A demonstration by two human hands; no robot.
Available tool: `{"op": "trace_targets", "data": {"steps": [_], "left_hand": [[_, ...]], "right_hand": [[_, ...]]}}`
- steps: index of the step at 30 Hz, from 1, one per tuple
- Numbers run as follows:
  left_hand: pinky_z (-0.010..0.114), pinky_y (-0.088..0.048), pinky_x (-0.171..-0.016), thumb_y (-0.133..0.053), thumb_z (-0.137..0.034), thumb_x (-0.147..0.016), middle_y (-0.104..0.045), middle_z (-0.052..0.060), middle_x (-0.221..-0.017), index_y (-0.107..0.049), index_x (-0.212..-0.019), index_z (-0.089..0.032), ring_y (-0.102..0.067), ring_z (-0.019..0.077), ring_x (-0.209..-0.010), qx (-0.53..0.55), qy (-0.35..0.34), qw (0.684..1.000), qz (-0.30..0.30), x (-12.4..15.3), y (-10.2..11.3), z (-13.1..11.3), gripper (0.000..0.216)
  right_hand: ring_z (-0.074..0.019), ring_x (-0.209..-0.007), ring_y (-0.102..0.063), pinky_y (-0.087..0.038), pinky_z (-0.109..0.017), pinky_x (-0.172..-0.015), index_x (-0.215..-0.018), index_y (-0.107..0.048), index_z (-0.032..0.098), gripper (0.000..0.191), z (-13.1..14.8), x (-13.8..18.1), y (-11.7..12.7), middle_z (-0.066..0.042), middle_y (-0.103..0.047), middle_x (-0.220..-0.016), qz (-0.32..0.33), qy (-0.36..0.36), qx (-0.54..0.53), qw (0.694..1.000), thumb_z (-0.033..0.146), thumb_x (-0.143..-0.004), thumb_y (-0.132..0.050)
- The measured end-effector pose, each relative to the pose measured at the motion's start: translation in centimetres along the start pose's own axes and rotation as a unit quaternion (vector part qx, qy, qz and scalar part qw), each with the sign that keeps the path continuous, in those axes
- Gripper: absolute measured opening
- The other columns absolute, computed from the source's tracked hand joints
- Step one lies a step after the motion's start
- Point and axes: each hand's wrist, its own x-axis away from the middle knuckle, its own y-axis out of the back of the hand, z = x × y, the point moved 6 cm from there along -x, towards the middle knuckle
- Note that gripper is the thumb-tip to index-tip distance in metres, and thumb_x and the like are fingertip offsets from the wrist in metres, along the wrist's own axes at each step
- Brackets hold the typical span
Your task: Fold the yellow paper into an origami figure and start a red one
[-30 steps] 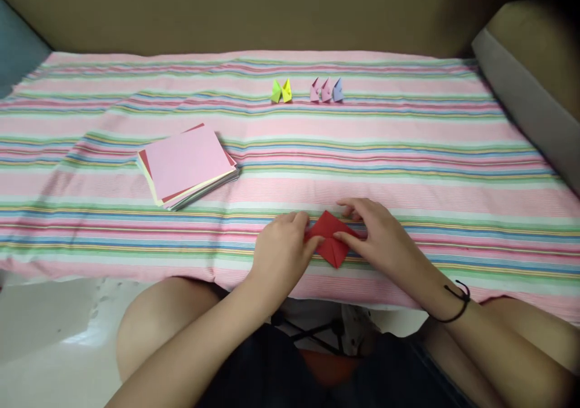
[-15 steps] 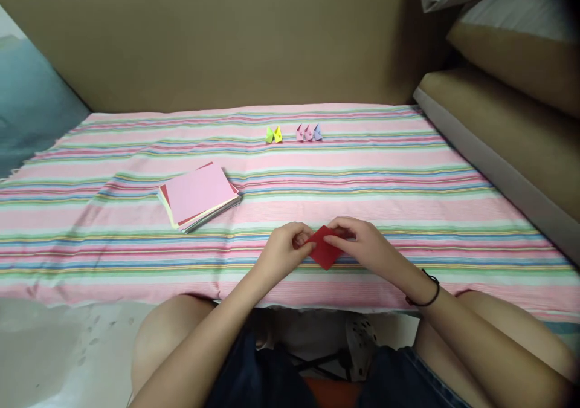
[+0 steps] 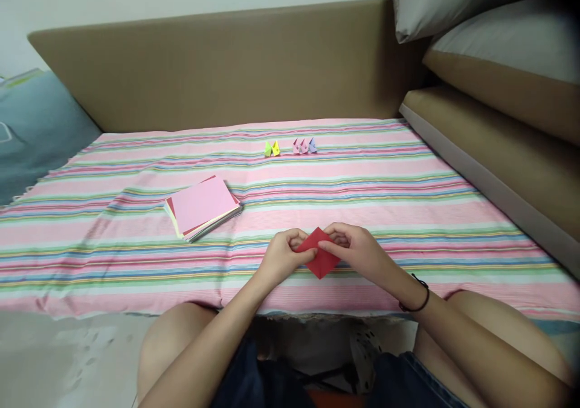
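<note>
A small folded red paper is held just above the striped cloth, shaped like a diamond with one corner toward me and a crease running down its lower half. My left hand grips its left side, thumb on the front face and fingers behind. On the right side my right hand pinches it the same way, thumb near the middle. The fingertips behind the paper are hidden. A black cord bracelet circles my right wrist.
A stack of coloured paper, pink on top, lies left of my hands. Farther back stand small folded paper pieces, a yellow-green group and a pink and purple group. Cushions pile up at right; a sofa back closes off the rear.
The camera view has tilted up, showing more wall. My thumbs have shifted on the red paper, and the crease in its lower half now shows. Both hands still hold it.
</note>
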Motion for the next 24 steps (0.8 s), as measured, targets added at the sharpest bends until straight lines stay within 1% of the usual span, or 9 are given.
{"op": "trace_targets", "data": {"steps": [3,5,9,11,15,19,22,24], "left_hand": [[0.019,-0.041,-0.052,-0.076,-0.024,-0.059,-0.063,-0.003,-0.057,-0.06,-0.074,-0.013,-0.056,0.0094,-0.052,0.01,0.012,1.0,-0.006,0.0,0.0,0.2,0.025],[0.02,-0.043,-0.054,-0.077,-0.025,-0.058,-0.065,-0.002,-0.058,-0.061,-0.076,-0.013,-0.059,0.0103,-0.053,0.015,0.021,1.0,-0.007,0.0,0.1,0.2,0.027],[0.022,-0.048,-0.057,-0.079,-0.024,-0.056,-0.069,0.001,-0.061,-0.063,-0.073,-0.012,-0.064,0.0133,-0.057,0.02,0.035,0.999,-0.006,-0.1,0.6,-0.1,0.026],[0.022,-0.049,-0.058,-0.079,-0.023,-0.056,-0.069,0.002,-0.059,-0.064,-0.072,-0.012,-0.064,0.0134,-0.057,0.016,0.038,0.999,-0.013,-0.1,1.1,-0.4,0.025],[0.022,-0.05,-0.058,-0.079,-0.021,-0.056,-0.07,0.002,-0.059,-0.065,-0.072,-0.012,-0.066,0.0139,-0.056,0.005,0.035,0.999,-0.026,0.0,2.0,-1.1,0.023],[0.024,-0.051,-0.06,-0.08,-0.023,-0.057,-0.071,0.005,-0.061,-0.065,-0.073,-0.011,-0.068,0.0168,-0.06,0.004,0.033,0.999,-0.022,0.1,2.9,-1.7,0.025],[0.025,-0.051,-0.064,-0.081,-0.025,-0.058,-0.071,0.005,-0.064,-0.063,-0.075,-0.011,-0.068,0.0159,-0.063,0.011,0.023,0.999,-0.031,0.0,3.5,-1.9,0.028],[0.025,-0.051,-0.069,-0.079,-0.03,-0.062,-0.071,0.004,-0.07,-0.062,-0.079,-0.012,-0.067,0.0147,-0.068,0.021,0.01,0.999,-0.04,-0.2,3.4,-1.9,0.03]], "right_hand": [[-0.0201,-0.081,-0.067,-0.051,-0.03,-0.068,-0.091,-0.062,0.018,0.02,-0.2,0.0,0.0,-0.005,-0.071,-0.088,0.011,-0.016,0.0,1.0,0.034,-0.078,-0.064],[-0.0207,-0.081,-0.067,-0.052,-0.03,-0.067,-0.09,-0.062,0.018,0.021,-0.2,0.0,0.1,-0.005,-0.071,-0.087,0.023,-0.022,-0.009,0.999,0.033,-0.076,-0.067],[-0.0208,-0.082,-0.068,-0.053,-0.031,-0.069,-0.091,-0.061,0.018,0.023,-0.3,-0.1,0.5,-0.006,-0.071,-0.089,0.047,-0.042,-0.057,0.996,0.033,-0.075,-0.068],[-0.0212,-0.083,-0.069,-0.054,-0.032,-0.069,-0.093,-0.061,0.018,0.025,-0.4,-0.2,0.9,-0.006,-0.072,-0.09,0.054,-0.054,-0.071,0.995,0.032,-0.074,-0.069],[-0.0217,-0.081,-0.069,-0.054,-0.034,-0.069,-0.094,-0.06,0.019,0.027,-0.7,-0.2,1.9,-0.006,-0.072,-0.087,0.043,-0.078,-0.073,0.993,0.031,-0.073,-0.071],[-0.02,-0.08,-0.068,-0.054,-0.031,-0.068,-0.092,-0.059,0.018,0.027,-0.6,-0.3,2.7,-0.006,-0.072,-0.087,0.031,-0.073,-0.077,0.994,0.031,-0.072,-0.071],[-0.0185,-0.078,-0.068,-0.053,-0.029,-0.066,-0.092,-0.059,0.018,0.026,-0.6,-0.3,3.1,-0.005,-0.071,-0.086,0.018,-0.07,-0.07,0.995,0.03,-0.072,-0.071],[-0.0184,-0.078,-0.068,-0.053,-0.029,-0.066,-0.092,-0.059,0.017,0.025,-0.6,-0.3,3.0,-0.005,-0.071,-0.087,0.018,-0.068,-0.066,0.995,0.029,-0.073,-0.07]]}}
